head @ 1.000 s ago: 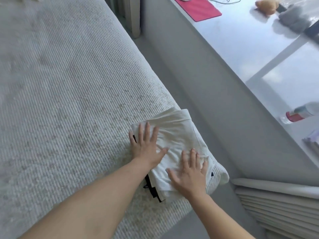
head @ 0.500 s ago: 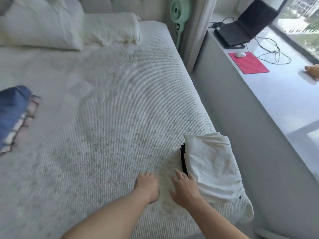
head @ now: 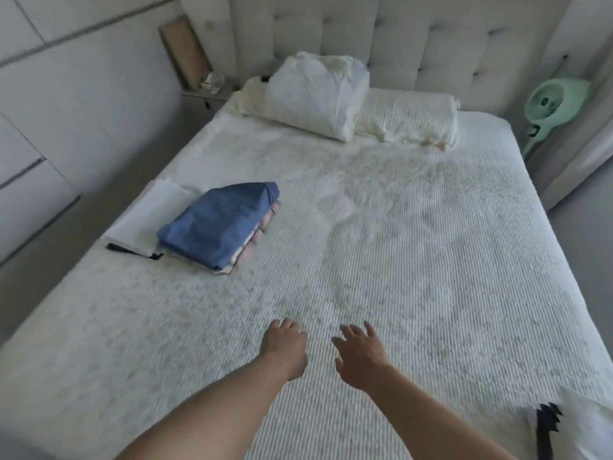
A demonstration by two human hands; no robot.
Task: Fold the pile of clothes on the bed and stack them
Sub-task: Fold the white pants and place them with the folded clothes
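My left hand [head: 283, 346] and my right hand [head: 360, 355] hover side by side over the bare white bedspread [head: 414, 260], both empty with fingers loosely spread. A folded blue garment [head: 219, 224] lies on top of a striped one at the bed's left side. Next to it, at the bed's left edge, lies a folded white garment [head: 146, 220] with a black strip showing beneath. The white folded stack [head: 587, 423] I was pressing is at the bottom right corner, mostly cut off by the frame.
White pillows [head: 318, 94] and a rolled quilt [head: 408, 117] lie against the tufted headboard [head: 414, 38]. A green fan [head: 554, 107] stands right of the bed. A wardrobe [head: 49, 94] runs along the left.
Both hands have lifted off the white folded stack and moved left over the bedspread. My view has swung left and up, bringing the blue stack and headboard into sight.
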